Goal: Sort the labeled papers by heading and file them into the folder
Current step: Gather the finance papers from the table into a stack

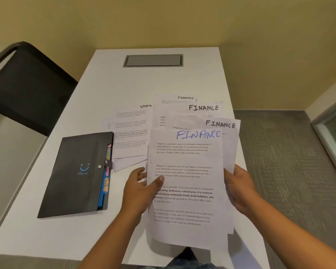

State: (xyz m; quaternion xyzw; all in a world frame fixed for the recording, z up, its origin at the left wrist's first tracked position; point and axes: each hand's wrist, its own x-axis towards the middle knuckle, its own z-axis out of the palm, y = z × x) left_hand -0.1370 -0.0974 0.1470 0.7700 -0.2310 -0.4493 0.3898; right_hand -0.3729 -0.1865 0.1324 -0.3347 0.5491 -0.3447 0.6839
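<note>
Both my hands hold up a small stack of papers headed FINANCE [188, 171] above the near part of the white table [97, 235]. My left hand [140, 191] grips the stack's left edge, thumb on the front sheet with the blue heading. My right hand [239, 191] grips the right edge. More FINANCE sheets [198, 108] lie fanned behind on the table. To their left lies a SPORTS sheet [132, 129] on top of other papers. The black folder [76, 173], shut, lies at the left with coloured tabs showing along its right side.
A black chair [27, 84] stands at the table's left. A grey cable hatch [153, 60] is set into the table's far end. Grey carpet [291, 162] lies to the right, and the yellow wall is close behind.
</note>
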